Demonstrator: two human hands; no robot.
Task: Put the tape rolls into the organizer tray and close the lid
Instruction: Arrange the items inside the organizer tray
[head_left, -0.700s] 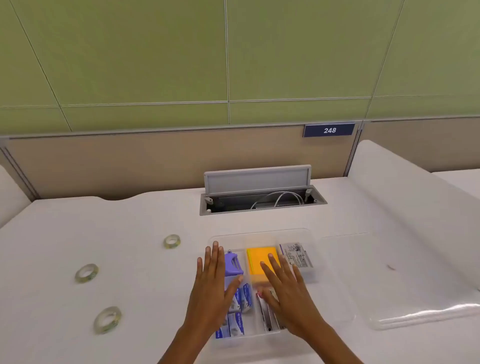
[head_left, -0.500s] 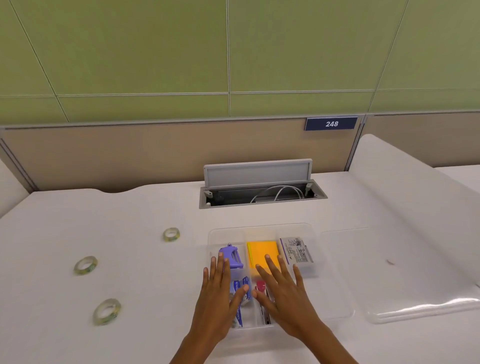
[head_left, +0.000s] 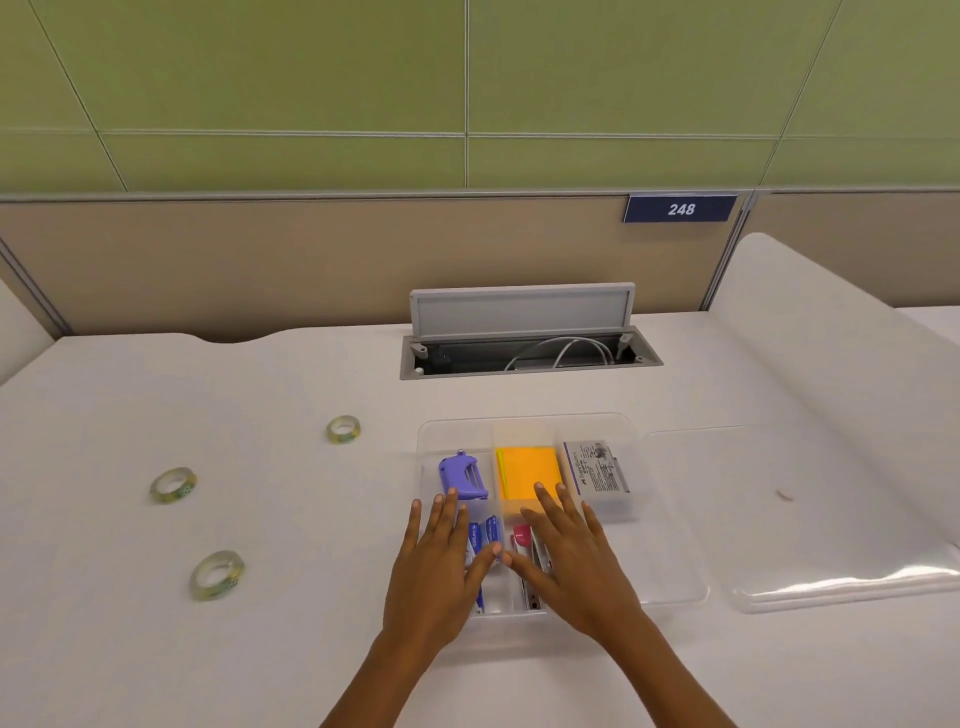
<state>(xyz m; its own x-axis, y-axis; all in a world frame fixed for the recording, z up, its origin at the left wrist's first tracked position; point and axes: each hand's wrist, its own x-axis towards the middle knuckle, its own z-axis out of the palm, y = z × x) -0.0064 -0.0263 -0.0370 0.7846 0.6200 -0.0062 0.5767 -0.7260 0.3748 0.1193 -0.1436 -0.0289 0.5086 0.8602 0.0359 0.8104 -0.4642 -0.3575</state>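
Head camera: both hands are held flat and open over the near half of the clear organizer tray (head_left: 675, 545), with nothing grasped. The left hand (head_left: 441, 577) and right hand (head_left: 576, 566) have been drawn back slightly toward the body since a moment ago, thumbs nearly touching. Under them, blue packets (head_left: 491, 530) and a pink item (head_left: 521, 535) are seen; beyond, a purple tool (head_left: 461, 475), an orange pad (head_left: 527, 470) and a labelled box (head_left: 597, 467). Three tape rolls (head_left: 216, 574) (head_left: 173, 484) (head_left: 343, 429) are left on the table, well apart from the tray. The clear lid (head_left: 810, 519) lies just right of it. No roll has been collected; the task is judged barely begun.
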